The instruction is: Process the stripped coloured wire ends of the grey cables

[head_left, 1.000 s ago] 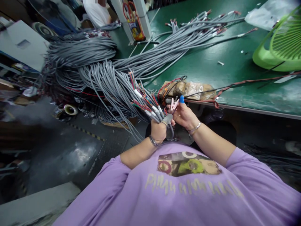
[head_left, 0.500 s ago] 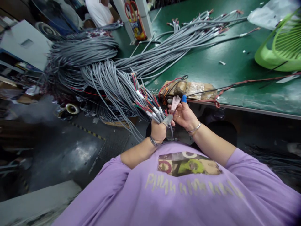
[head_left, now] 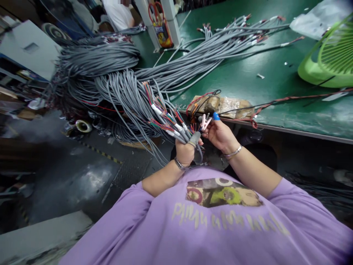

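My left hand (head_left: 185,151) is closed round a bundle of grey cables (head_left: 180,137), its thumb wrapped in a grey cover. Stripped ends fan out up and left from the fist, with white bands and thin coloured wires (head_left: 158,101). Beside it, my right hand (head_left: 219,134) pinches a small pale pink V-shaped clip (head_left: 205,122) near the cable end at my left thumb. A blue finger cot (head_left: 216,116) covers one right fingertip. Exactly how the clip meets the wires is too small to make out.
Thick grey cable coils (head_left: 96,62) hang over the left table edge. More cables (head_left: 198,59) lie across the green table (head_left: 275,77). A taped cardboard piece (head_left: 237,106) with cords sits at the front edge. A green fan (head_left: 328,55) stands right; scissors (head_left: 156,13) hang on a post.
My right hand has shifted slightly right, and the pink clip has turned, showing its V shape. The wire ends in my left hand have spread a little to the left.
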`<action>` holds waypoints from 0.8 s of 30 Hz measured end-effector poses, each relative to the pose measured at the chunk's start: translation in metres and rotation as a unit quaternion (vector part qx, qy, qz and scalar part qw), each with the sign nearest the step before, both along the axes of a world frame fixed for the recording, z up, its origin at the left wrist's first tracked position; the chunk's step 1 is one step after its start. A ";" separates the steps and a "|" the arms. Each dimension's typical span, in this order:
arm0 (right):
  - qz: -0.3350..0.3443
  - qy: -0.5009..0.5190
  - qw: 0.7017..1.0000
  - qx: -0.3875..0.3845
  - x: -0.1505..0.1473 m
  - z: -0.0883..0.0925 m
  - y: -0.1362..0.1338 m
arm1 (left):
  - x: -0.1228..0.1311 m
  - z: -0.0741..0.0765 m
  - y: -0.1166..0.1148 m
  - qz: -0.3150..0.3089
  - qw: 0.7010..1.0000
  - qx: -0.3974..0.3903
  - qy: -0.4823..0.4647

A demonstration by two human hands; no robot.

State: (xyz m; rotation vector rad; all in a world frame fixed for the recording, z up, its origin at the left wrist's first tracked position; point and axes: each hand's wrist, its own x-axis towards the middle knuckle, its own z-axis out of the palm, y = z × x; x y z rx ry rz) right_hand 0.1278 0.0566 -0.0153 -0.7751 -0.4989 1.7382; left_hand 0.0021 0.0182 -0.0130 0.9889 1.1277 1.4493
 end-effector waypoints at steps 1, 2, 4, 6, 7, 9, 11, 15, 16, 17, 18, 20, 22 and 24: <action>-0.011 -0.010 1.000 0.010 -0.001 -0.003 0.000 | 0.000 -0.001 0.000 0.001 1.000 0.003 0.003; -0.024 -0.022 0.999 0.022 -0.003 -0.006 0.000 | 0.000 -0.002 0.000 0.002 1.000 0.007 0.005; -0.050 -0.043 0.996 0.053 -0.005 -0.010 0.000 | -0.001 -0.005 0.000 0.002 1.000 0.015 0.005; -0.052 -0.043 0.996 0.066 -0.007 -0.011 0.000 | -0.002 -0.007 0.000 0.000 1.000 0.016 0.007; -0.042 -0.034 0.997 0.062 -0.008 -0.011 0.001 | -0.002 -0.008 -0.001 -0.002 1.000 0.015 0.009; -0.011 -0.009 0.999 0.041 -0.009 -0.007 0.001 | -0.003 -0.009 -0.001 -0.003 1.000 0.010 0.009; 0.008 0.009 1.000 0.014 -0.010 -0.004 0.002 | -0.004 -0.009 -0.002 0.000 1.000 0.007 0.009; -0.009 0.029 0.999 -0.009 -0.014 -0.001 0.004 | -0.004 -0.008 -0.003 0.003 1.000 0.005 0.023; -0.018 0.034 0.999 -0.011 -0.015 -0.001 0.004 | -0.004 -0.008 -0.003 0.004 1.000 0.002 0.028; -0.027 0.038 0.999 -0.013 -0.017 -0.001 0.004 | -0.004 -0.007 -0.004 0.006 0.999 -0.001 0.033; -0.035 0.040 0.998 -0.016 -0.018 -0.001 0.005 | -0.004 -0.008 -0.004 0.008 0.999 -0.004 0.039; -0.048 0.039 0.998 -0.022 -0.019 0.000 0.005 | -0.003 -0.008 -0.004 0.010 0.999 -0.008 0.049; -0.055 0.035 0.997 -0.030 -0.020 0.001 0.004 | -0.002 -0.009 -0.004 0.009 0.998 -0.008 0.057; -0.059 0.035 0.997 -0.040 -0.020 0.002 0.004 | -0.002 -0.009 -0.004 0.004 0.998 -0.011 0.059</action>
